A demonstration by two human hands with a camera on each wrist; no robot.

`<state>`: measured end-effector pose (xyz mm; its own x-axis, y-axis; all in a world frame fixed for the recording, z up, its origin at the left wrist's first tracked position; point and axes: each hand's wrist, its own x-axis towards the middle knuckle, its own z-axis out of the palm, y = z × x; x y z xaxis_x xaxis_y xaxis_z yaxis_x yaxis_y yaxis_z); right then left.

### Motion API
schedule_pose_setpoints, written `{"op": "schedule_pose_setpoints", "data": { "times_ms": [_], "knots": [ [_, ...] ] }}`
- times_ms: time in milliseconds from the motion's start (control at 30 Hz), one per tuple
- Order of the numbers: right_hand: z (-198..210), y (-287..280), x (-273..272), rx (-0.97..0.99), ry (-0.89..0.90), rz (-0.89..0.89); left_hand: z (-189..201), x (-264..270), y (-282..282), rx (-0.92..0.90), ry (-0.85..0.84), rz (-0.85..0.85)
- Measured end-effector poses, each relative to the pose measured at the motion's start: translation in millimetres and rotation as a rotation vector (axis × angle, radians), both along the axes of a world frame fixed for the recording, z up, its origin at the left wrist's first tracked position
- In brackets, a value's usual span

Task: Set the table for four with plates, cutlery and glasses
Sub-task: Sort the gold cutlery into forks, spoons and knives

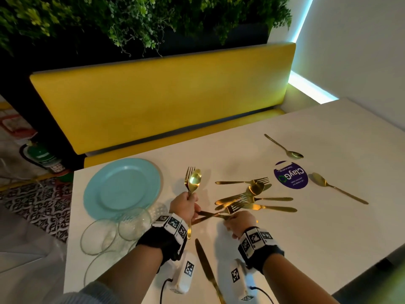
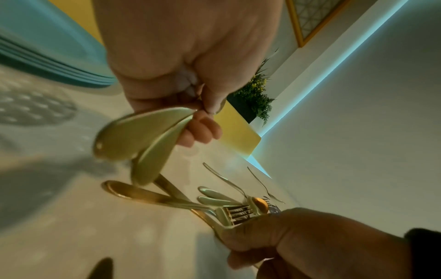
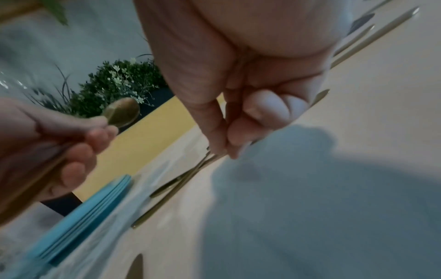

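My left hand (image 1: 186,204) grips a gold fork and a gold spoon (image 1: 194,179) by their handles, heads pointing away from me above the table. Their handle ends (image 2: 133,139) stick out below the fist in the left wrist view. My right hand (image 1: 232,218) pinches a gold fork (image 1: 233,207) at the near edge of a loose pile of gold cutlery (image 1: 254,193); its fingertips (image 3: 235,139) press on thin stems lying on the table. A stack of teal plates (image 1: 122,185) sits at the left, with several clear glasses (image 1: 109,233) in front of it.
A gold knife (image 1: 206,266) lies between my wrists near the front edge. Two gold spoons (image 1: 285,148) (image 1: 337,187) lie apart at the right, either side of a purple round sticker (image 1: 290,175). A yellow bench (image 1: 164,99) runs behind the white table (image 1: 328,227).
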<state>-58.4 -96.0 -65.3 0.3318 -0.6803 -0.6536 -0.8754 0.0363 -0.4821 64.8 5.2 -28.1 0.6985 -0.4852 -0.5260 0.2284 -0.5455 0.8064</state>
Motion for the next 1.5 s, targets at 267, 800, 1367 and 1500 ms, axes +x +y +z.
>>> {"op": "schedule_pose_setpoints", "data": {
  "times_ms": [267,800,1367,1500],
  "knots": [
    [-17,13,43,0.067,-0.053,-0.180,-4,7,3,0.029,-0.057,-0.032],
    [-15,15,20,0.250,-0.089,-0.400,-8,4,0,0.033,-0.005,-0.093],
    [63,7,8,-0.097,-0.149,0.499,1,-22,-20,0.048,0.074,-0.379],
    [57,0,6,-0.163,-0.194,0.514,0,-27,-30,0.037,0.047,-0.361]
  ]
}}
